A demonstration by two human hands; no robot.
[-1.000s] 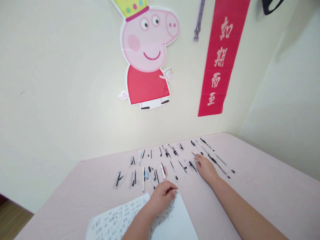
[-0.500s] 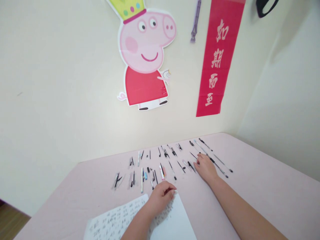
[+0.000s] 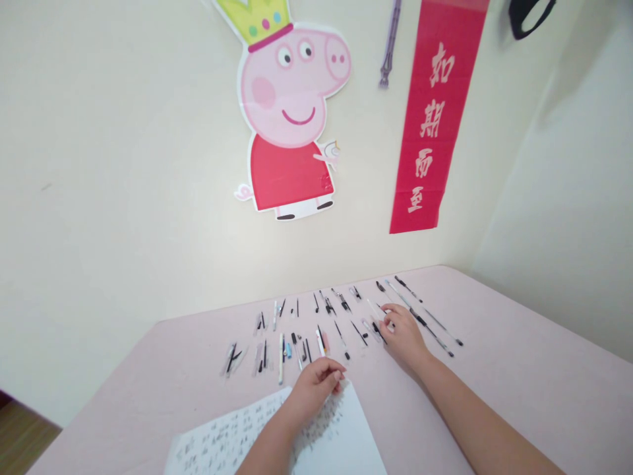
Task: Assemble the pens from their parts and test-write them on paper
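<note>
Two bare hands reach over a pink worktop (image 3: 539,382), where many pen parts (image 3: 341,342) lie in two rough rows, the back row close along the far edge. The left hand (image 3: 316,386) rests on the paper (image 3: 359,439) toward the near edge — its fingers curl in toward the thumb, and whether they pinch anything cannot be told. Handwriting shows on both the left and right of the paper.

The right hand (image 3: 399,335) is at the right end of the nearer row, its thumb and forefinger bent toward each other; the view does not settle whether it grips something. A clear tube (image 3: 372,307) and a thin refill (image 3: 380,308) show just beyond its fingers, and a black piece (image 3: 378,332) sits close on its left.

Right of this hand, a long pen (image 3: 434,336) lies slanted, with a thin rod (image 3: 444,326) alongside; a dark pen (image 3: 408,289) is nearer the far-right corner. Beyond the left hand are a white pen (image 3: 281,359), a blue cap (image 3: 289,351) beside it, and a pink piece (image 3: 326,342). One cluster (image 3: 231,358) ends the nearer row, toward the left edge.

Above the far edge, the wall bears a pig cutout (image 3: 291,171), a purple strip (image 3: 390,43) and a red banner (image 3: 438,155).
</note>
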